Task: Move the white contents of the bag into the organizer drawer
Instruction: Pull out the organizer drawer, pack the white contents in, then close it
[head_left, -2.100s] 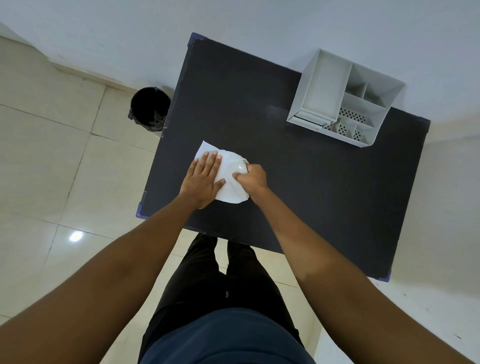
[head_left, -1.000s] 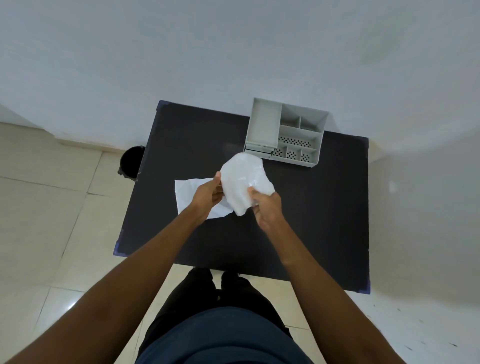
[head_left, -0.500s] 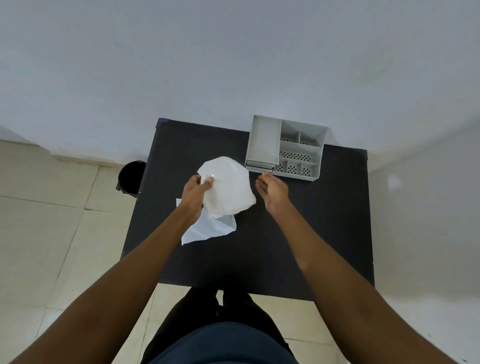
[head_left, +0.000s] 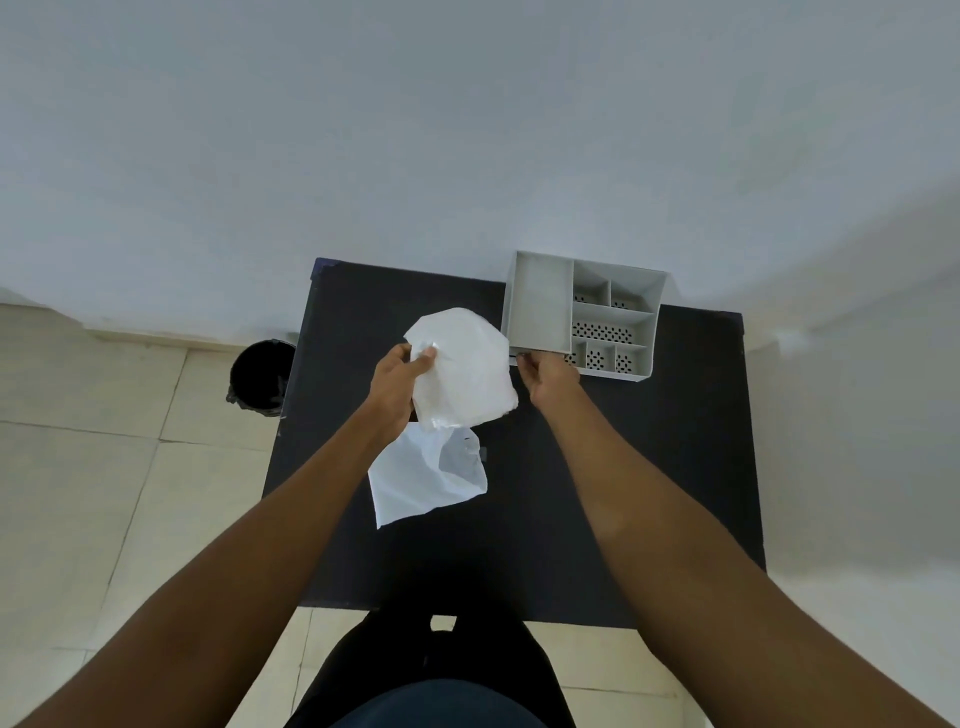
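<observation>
My left hand (head_left: 397, 382) is shut on a crumpled white bundle (head_left: 465, 364) and holds it above the black table (head_left: 639, 467). Below the bundle, the limp translucent plastic bag (head_left: 423, 478) lies flat on the table. The pale grey organizer (head_left: 540, 306) stands at the table's far right, with one long compartment and several perforated ones. My right hand (head_left: 548, 374) is at the organizer's near left corner. Its fingertips pinch the drawer front (head_left: 519, 355) at the base. The drawer looks closed.
A black waste bin (head_left: 257, 376) stands on the tiled floor, left of the table. A white wall runs just behind the table's far edge. My legs are at the near edge.
The white bundle came out of the bag and my left hand took it over. My right hand let go of it and moved right to the organizer's drawer front.
</observation>
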